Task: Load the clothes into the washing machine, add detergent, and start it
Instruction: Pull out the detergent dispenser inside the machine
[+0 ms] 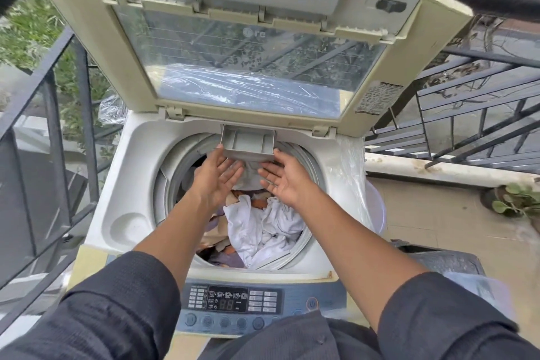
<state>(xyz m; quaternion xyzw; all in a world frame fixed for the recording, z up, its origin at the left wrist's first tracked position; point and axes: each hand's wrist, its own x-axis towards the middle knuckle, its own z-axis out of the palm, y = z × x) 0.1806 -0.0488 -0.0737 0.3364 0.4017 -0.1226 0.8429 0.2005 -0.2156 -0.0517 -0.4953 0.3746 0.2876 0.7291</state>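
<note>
While both hands (217,177) cup it, boxy grey plastic detergent drawer (247,145), crumpled white clothes (263,228)

Out on the balcony, a dark metal railing (49,114) runs down the left side, green foliage (32,23) showing beyond it. More railing bars (467,114) slant across the right. Low on the right, a potted plant (517,199) sits on the tiled floor (432,213).

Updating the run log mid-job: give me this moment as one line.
stage: detergent step | lid: up | clothes: in drum | detergent drawer: pulled out | left hand: open at drawer | right hand: open at drawer | detergent: none visible
</note>
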